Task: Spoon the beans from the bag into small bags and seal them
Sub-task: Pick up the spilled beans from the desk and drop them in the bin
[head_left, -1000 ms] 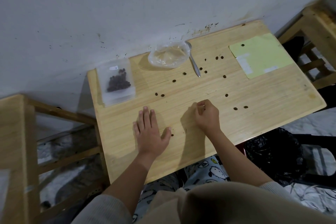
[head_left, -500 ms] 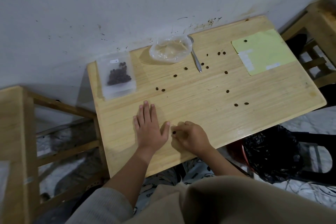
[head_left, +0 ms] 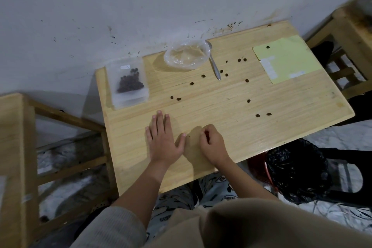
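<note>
Since half a second back, the right hand (head_left: 211,143) has slid a bit right, away from the left thumb, and the stray bean that sat there is gone, so probably picked up. Its fingers are curled in, pinching something dark, I think. Left hand (head_left: 164,139) lies flat, fingers spread on the table (head_left: 281,127). Loose beans (head_left: 258,115) are scattered well apart; the filled small bag (head_left: 128,82) sits far-left, the clear bag (head_left: 187,54) and spoon (head_left: 214,64) by the wall. Lots of cleanup left.

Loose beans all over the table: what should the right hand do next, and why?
Probably reach the right hand for the two nearest beans. Its fingers are curled as if pinching something; what they hold is hidden. The left hand lies flat, and many beans remain scattered on the table.
</note>
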Available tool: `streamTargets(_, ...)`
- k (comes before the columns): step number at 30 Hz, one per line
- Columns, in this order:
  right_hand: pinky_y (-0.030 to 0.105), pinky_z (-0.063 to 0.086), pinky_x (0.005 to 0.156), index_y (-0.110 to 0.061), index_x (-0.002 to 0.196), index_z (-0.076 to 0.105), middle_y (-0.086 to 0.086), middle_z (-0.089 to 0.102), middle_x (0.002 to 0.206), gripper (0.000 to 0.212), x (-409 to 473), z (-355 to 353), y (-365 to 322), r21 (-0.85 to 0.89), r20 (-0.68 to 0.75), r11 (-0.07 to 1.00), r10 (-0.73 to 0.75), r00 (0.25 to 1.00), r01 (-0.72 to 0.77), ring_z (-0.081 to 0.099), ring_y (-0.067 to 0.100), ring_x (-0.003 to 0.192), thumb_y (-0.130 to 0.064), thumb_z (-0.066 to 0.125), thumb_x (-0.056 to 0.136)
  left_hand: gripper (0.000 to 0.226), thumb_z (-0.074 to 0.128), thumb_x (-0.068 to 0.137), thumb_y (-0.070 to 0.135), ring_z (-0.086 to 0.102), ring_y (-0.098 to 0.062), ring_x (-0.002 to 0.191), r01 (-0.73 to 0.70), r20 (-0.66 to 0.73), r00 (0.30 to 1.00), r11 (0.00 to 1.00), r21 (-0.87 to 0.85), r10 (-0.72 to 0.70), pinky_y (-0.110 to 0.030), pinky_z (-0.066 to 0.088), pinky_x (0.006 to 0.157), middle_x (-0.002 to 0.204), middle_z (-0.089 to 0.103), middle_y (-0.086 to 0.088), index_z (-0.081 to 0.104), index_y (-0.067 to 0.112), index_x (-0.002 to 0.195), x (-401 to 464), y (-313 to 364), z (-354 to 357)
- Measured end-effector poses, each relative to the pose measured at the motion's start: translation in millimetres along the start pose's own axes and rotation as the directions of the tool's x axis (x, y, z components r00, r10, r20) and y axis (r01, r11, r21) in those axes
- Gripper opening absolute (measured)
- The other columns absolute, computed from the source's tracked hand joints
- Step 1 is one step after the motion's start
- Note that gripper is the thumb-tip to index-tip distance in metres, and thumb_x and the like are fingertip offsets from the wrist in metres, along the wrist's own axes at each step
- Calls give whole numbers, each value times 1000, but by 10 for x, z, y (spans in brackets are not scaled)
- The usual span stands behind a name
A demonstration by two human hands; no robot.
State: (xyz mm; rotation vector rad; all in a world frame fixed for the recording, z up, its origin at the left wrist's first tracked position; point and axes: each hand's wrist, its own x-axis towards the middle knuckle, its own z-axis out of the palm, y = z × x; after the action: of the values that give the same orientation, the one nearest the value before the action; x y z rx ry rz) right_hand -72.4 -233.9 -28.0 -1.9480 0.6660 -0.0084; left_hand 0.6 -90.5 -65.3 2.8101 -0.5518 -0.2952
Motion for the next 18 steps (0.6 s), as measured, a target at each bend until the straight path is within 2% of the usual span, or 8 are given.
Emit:
streamTargets(2,24,36,48,-9,77,48,-2,47,58,16,57,-12,-61,206,-35,965,175,984,-164,40,10,48,-11,47,93,81,32,86,62,6,-26,147,3,-2,1000,1000,2,-3,-52,14,115,159,10,-9,24,11,149,2,2,1)
streamTargets(4,24,35,42,-8,71,49,-7,50,50,21,131,-5,-101,322,-37,907,298,954,-271,40,10,39,-9,48,92,81,32,87,62,6,-26,147,4,-2,1000,1000,1,-4,-51,14,115,159,10,-8,24,11,149,5,1,2)
streamTargets(6,25,36,39,-7,69,52,-5,53,50,25,198,-4,-144,395,-5,862,348,937,-318,40,12,35,-6,47,93,81,32,87,62,4,-25,147,8,8,1000,1000,4,-8,-51,13,115,160,8,-8,22,12,149,9,-5,5)
streamTargets(9,25,35,40,-9,66,54,2,53,58,29,320,10,-182,469,59,823,332,941,-320,40,14,42,-6,47,93,82,33,86,62,3,-25,147,11,20,1000,1000,13,-12,-50,12,116,160,6,-7,20,12,150,10,-8,-4)
streamTargets(12,20,38,50,-8,68,61,-3,52,58,27,474,47,-226,276,3,938,215,977,-208,45,8,51,-19,54,92,83,31,86,62,-3,-23,147,14,44,999,1000,19,-14,-48,6,116,160,0,-4,15,14,151,13,-3,-14)
streamTargets(14,14,36,51,-7,71,62,-5,50,54,25,588,90,-264,119,-46,990,76,996,-70,43,3,48,-26,63,87,83,30,86,64,-3,-22,147,18,35,999,1000,21,-19,-46,4,116,160,0,-4,16,14,151,9,5,-19)
streamTargets(18,12,35,49,-13,88,67,-12,47,50,15,816,186,-323,-94,-50,990,-114,992,108,45,3,43,-25,72,80,82,31,88,64,-5,-21,147,15,33,999,1000,21,-16,-44,2,116,161,0,-2,16,15,152,-3,15,-35)
